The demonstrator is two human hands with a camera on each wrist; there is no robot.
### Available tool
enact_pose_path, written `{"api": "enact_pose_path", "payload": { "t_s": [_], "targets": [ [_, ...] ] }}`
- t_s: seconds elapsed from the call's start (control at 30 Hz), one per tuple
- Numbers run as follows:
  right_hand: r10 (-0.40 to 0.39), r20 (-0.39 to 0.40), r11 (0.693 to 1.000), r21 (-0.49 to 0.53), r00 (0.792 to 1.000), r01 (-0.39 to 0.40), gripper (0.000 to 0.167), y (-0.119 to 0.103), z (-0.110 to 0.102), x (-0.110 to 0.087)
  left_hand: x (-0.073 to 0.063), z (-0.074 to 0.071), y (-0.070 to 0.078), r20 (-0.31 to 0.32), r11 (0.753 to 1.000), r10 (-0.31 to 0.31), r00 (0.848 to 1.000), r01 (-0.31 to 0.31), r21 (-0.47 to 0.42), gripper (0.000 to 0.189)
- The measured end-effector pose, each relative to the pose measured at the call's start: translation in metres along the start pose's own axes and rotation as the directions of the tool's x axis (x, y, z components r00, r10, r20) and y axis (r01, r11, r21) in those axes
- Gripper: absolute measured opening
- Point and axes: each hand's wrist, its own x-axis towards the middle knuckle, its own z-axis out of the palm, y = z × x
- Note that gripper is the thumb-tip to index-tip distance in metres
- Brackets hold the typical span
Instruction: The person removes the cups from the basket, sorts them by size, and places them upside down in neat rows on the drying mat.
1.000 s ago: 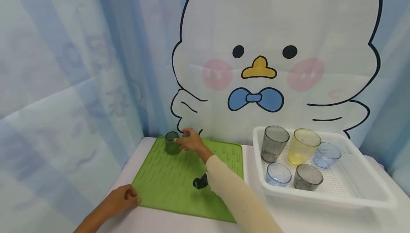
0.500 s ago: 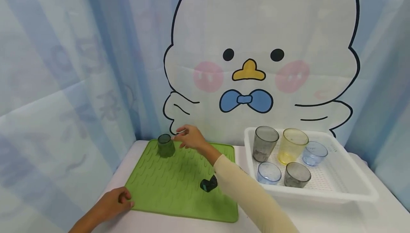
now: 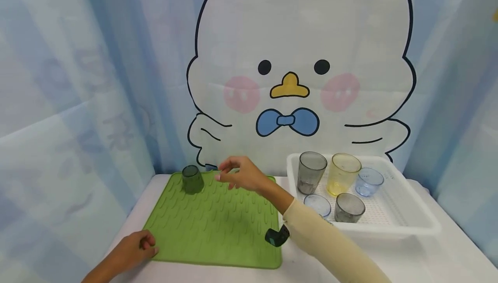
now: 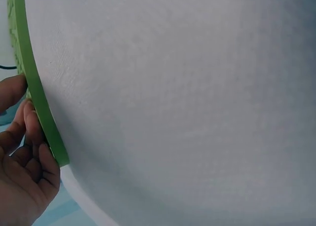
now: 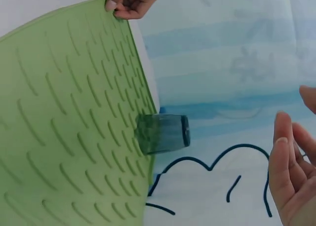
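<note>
A small dark green glass (image 3: pixel 192 180) stands upright at the far left of the green ridged mat (image 3: pixel 218 222). My right hand (image 3: pixel 241 174) hovers over the mat's back part, to the right of the glass and apart from it, with nothing between its loosely bent fingers. In the right wrist view the same glass (image 5: pixel 165 133) appears sideways, well away from the right hand (image 5: pixel 296 171). At the mat's near left corner rests my left hand (image 3: pixel 136 248). Its loosely curled fingers (image 4: pixel 32 122) lie right at the mat's edge in the left wrist view.
On the right a white perforated tray (image 3: pixel 404 227) holds a tall grey glass (image 3: pixel 311 173), a yellow glass (image 3: pixel 343 174), two low blue glasses and a low grey glass (image 3: pixel 349 208). A curtain (image 3: pixel 97 114) hangs close on the left, and a printed backdrop (image 3: pixel 241 140) stands behind.
My right hand has let go of the green glass and drawn away to the right. The glass stays on the mat. The head view has turned slightly right; my left hand stays at the corner.
</note>
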Motion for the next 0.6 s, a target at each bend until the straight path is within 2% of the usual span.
{"api": "enact_pose_path", "payload": {
  "t_s": [0.13, 0.27, 0.4, 0.5, 0.6],
  "targets": [
    [-0.022, 0.064, 1.000, -0.014, 0.998, 0.022, 0.029, -0.002, -0.007, -0.024, 0.002, 0.001, -0.003, 0.057, 0.998, -0.030, 0.998, 0.033, -0.046, 0.020],
    [-0.032, 0.117, 0.999, -0.008, 0.993, 0.033, 0.029, 0.000, -0.016, -0.049, 0.006, -0.001, -0.007, 0.143, 0.991, -0.060, 0.988, 0.076, -0.108, 0.024],
    [-0.045, 0.122, 0.999, 0.015, 0.991, 0.044, 0.030, 0.007, -0.028, -0.076, 0.008, -0.004, -0.009, 0.202, 0.985, -0.031, 0.979, 0.065, -0.162, 0.026],
    [-0.064, 0.107, 0.998, 0.027, 0.992, 0.061, 0.029, 0.010, -0.038, -0.094, 0.009, -0.007, -0.009, 0.211, 0.984, 0.000, 0.977, 0.038, -0.175, 0.028],
    [-0.091, 0.100, 0.996, 0.018, 0.991, 0.090, 0.027, 0.011, -0.050, -0.111, 0.010, -0.007, -0.008, 0.212, 0.984, 0.005, 0.977, 0.032, -0.175, 0.027]
  ]
}}
